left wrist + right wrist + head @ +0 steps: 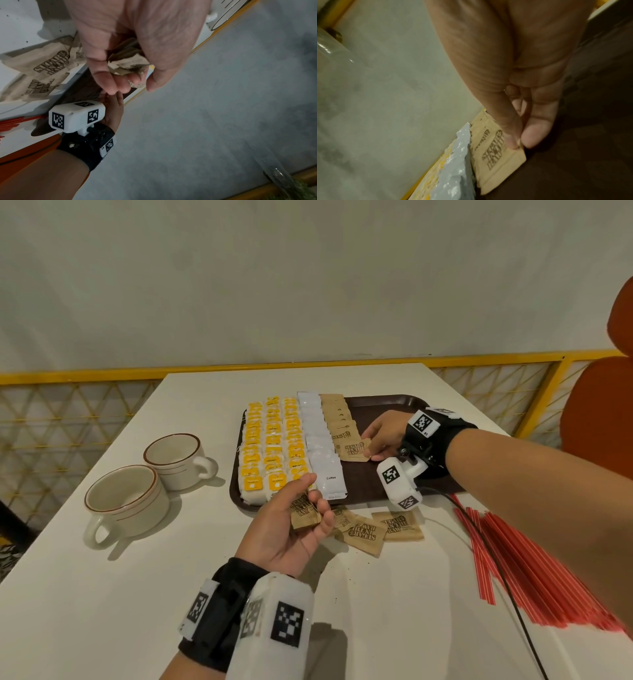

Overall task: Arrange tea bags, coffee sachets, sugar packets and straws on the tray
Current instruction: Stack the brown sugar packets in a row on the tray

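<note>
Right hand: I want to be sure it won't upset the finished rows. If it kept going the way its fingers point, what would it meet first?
The right hand pinches a sugar packet and points left; past the sugar packets, probably the white coffee sachets come first.

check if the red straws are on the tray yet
Not yet: the thin red straws lie in a heap on the white table, right of the dark brown plastic tray.

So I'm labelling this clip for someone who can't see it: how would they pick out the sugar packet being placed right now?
Start at the brown tray on the white table and find its rightmost column, the brown sugar packets. The one meant is the nearest packet in that column. Unlike the others, it has the right hand's fingertips on its right edge.
</note>
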`<state>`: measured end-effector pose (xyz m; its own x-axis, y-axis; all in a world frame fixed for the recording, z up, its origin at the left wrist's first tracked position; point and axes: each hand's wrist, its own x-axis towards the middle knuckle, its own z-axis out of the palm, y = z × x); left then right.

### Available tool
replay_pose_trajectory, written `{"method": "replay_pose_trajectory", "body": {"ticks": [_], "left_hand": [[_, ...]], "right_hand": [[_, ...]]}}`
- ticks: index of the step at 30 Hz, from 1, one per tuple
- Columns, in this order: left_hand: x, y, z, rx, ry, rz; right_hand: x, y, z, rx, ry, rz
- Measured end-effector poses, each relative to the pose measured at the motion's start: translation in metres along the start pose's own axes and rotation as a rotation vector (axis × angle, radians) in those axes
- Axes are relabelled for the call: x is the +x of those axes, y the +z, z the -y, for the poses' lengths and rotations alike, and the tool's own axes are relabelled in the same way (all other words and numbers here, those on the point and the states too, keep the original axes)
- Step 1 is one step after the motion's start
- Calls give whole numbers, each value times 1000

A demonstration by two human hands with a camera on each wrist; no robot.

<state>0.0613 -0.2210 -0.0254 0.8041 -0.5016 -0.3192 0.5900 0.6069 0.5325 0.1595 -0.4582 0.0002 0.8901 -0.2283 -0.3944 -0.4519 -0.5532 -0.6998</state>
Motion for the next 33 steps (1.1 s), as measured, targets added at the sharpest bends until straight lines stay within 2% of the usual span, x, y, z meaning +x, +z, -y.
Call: {"method": "replay_pose_trajectory", "body": {"ticks": [7, 12, 17, 22, 25, 27, 28, 30, 33], "left_hand": [[0, 0, 1, 19, 1, -9], [-1, 1, -1, 23, -6, -16], [-1, 1, -1, 28, -3, -23], [-1, 1, 0, -7, 10, -22], [0, 0, -1, -70, -18, 3], [1, -1, -3, -105, -21, 41], [2, -1, -5, -111, -2, 59], [8, 0, -10, -39, 82, 65], [18, 14, -17, 233, 200, 77]], "right_hand": [[5, 5, 0, 24, -6, 15], [9, 5, 2, -57, -29, 10], [9, 7, 4, -6, -41, -3], [2, 9, 2, 42, -59, -65], [-8, 6, 4, -63, -75, -181], [-24, 7, 7, 18, -115, -201], [-36, 8, 9, 117, -134, -151], [-66, 14, 13, 306, -163, 54], [-101, 24, 16, 419, -222, 356]]}}
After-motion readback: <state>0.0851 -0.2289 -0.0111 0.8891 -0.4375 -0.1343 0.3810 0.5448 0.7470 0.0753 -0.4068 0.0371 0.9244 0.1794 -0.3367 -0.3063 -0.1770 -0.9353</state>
